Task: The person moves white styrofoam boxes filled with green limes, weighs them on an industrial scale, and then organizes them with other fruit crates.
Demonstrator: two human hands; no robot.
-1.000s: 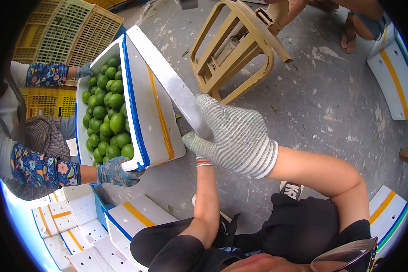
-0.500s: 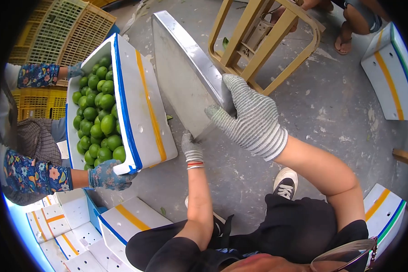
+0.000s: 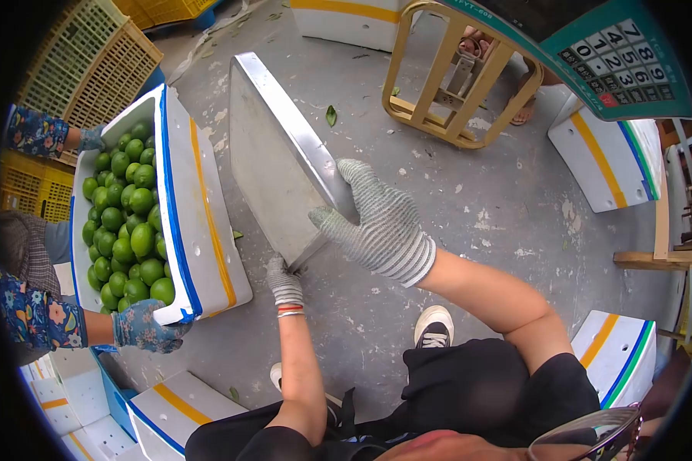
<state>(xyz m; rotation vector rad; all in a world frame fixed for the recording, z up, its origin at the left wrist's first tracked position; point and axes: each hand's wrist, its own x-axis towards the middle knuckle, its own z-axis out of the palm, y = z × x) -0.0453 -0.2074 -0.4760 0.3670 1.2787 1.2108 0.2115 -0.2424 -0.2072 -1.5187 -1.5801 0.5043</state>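
Note:
A flat metal tray-like pan (image 3: 273, 165) with a shiny rim is tilted on edge between my two gloved hands. My right hand (image 3: 380, 223), in a grey striped glove, is closed on its near right side, thumb on the flat face. My left hand (image 3: 284, 283), gloved too, grips its lower corner; the fingertips are partly hidden. Left of the pan, a white foam box (image 3: 200, 207) with blue and yellow tape holds many green limes (image 3: 127, 215). A co-worker's gloved hands (image 3: 150, 326) hold that box at both ends.
A tan metal frame (image 3: 457, 77) stands at the top, beside a teal scale keypad panel (image 3: 615, 65). White foam boxes (image 3: 603, 157) are at the right, top and lower left. Plastic crates (image 3: 92, 69) stand at upper left. Another person's foot shows behind the frame.
The view has shifted, and the keypad panel has come into sight at upper right. The pan stays in both my hands, now lower and further left in view. The lime box also appears further left.

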